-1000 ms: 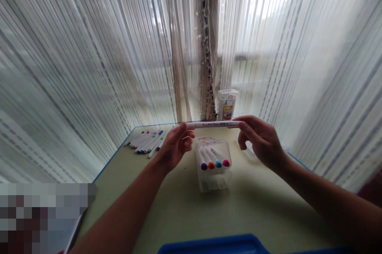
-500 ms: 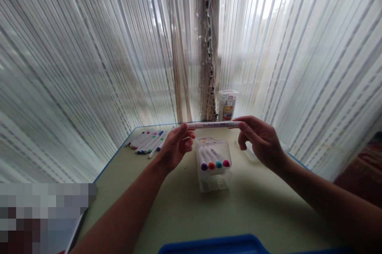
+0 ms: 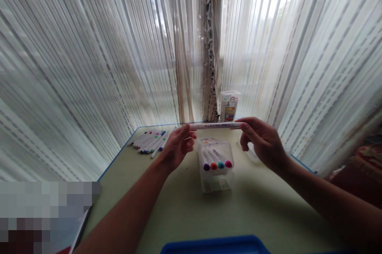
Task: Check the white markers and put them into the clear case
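A white marker pen (image 3: 215, 126) with dark printing is held level above the table between both hands. My left hand (image 3: 180, 144) pinches its left end, and my right hand (image 3: 259, 136) pinches the right end; the fingers cover both tips. Below it, a clear plastic case (image 3: 217, 181) holds several markers (image 3: 213, 159) lying side by side, with purple, orange, teal and pink ends facing me. Beyond my left hand, several loose white markers (image 3: 149, 142) with coloured ends lie in a pile.
Near the curtain (image 3: 143, 67) stands a clear upright box (image 3: 229, 105) with a label. Another clear plastic piece (image 3: 253, 152) lies partly behind my right hand. A blue object (image 3: 211, 245) sits at the near edge of the pale green table (image 3: 167, 210).
The whole view has shifted slightly, so things on the table appear a little farther right. Both hands keep the same grip on the marker.
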The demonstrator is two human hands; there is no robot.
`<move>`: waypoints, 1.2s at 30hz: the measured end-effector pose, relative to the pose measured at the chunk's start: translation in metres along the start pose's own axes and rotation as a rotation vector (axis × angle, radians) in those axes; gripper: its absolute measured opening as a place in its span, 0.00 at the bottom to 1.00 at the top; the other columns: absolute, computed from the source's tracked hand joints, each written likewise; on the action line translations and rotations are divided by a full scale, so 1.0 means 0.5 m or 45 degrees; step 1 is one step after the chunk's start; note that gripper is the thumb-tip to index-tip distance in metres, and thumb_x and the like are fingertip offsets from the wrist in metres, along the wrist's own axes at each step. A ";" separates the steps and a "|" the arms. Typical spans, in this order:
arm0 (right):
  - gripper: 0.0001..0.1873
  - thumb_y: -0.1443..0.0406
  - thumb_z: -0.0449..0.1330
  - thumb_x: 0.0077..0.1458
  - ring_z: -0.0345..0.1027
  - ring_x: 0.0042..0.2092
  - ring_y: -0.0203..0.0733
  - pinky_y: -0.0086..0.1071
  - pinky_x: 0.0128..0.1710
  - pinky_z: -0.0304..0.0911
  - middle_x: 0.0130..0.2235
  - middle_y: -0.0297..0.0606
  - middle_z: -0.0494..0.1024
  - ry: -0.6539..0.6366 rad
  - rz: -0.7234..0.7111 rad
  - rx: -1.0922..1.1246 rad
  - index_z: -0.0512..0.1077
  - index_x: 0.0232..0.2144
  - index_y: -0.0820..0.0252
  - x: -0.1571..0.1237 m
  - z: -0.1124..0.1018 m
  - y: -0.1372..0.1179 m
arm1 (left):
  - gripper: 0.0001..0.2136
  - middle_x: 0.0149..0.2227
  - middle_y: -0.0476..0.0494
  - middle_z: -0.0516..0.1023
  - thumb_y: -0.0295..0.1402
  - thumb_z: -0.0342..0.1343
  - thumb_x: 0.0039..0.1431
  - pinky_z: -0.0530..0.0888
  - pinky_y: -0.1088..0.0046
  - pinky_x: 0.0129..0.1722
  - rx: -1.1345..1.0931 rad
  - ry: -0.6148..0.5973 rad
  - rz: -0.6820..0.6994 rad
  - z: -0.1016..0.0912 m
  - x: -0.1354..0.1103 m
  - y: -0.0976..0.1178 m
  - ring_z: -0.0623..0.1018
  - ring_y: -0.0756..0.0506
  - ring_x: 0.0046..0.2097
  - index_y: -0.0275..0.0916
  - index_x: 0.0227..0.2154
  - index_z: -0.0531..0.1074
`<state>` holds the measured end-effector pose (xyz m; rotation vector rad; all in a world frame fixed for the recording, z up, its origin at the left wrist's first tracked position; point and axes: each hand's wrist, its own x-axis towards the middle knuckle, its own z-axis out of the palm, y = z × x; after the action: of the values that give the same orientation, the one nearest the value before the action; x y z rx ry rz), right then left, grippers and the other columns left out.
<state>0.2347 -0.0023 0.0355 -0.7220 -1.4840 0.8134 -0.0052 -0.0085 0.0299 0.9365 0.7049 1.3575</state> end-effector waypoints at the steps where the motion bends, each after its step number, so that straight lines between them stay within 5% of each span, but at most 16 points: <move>1: 0.14 0.54 0.63 0.58 0.62 0.15 0.33 0.27 0.14 0.57 0.17 0.26 0.69 0.001 0.003 -0.011 0.73 0.37 0.59 0.000 0.000 0.000 | 0.22 0.26 0.51 0.72 0.47 0.71 0.42 0.59 0.80 0.19 -0.003 0.000 0.003 0.000 0.000 0.000 0.64 0.57 0.21 0.34 0.28 0.71; 12: 0.16 0.53 0.63 0.57 0.62 0.15 0.32 0.27 0.13 0.58 0.20 0.28 0.71 -0.009 0.001 -0.090 0.73 0.37 0.59 0.000 0.004 0.010 | 0.17 0.27 0.51 0.73 0.36 0.71 0.45 0.58 0.82 0.18 -0.013 0.075 0.092 -0.004 0.001 0.000 0.64 0.58 0.20 0.35 0.38 0.78; 22: 0.14 0.55 0.62 0.59 0.63 0.17 0.29 0.26 0.14 0.59 0.28 0.33 0.75 -0.076 -0.033 -0.093 0.73 0.38 0.60 -0.006 0.008 0.029 | 0.13 0.26 0.50 0.72 0.29 0.67 0.46 0.59 0.80 0.18 -0.125 0.133 0.028 -0.013 0.005 0.001 0.67 0.56 0.20 0.35 0.37 0.78; 36: 0.16 0.54 0.62 0.59 0.63 0.16 0.29 0.26 0.13 0.59 0.26 0.33 0.74 -0.050 -0.029 -0.131 0.73 0.39 0.62 -0.001 0.006 0.035 | 0.10 0.26 0.51 0.70 0.29 0.64 0.47 0.58 0.81 0.19 -0.061 0.121 -0.001 -0.014 0.008 -0.004 0.66 0.56 0.20 0.35 0.35 0.77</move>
<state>0.2313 0.0070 0.0207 -0.7680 -1.5759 0.7414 -0.0097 -0.0033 0.0250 0.8378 0.7414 1.4197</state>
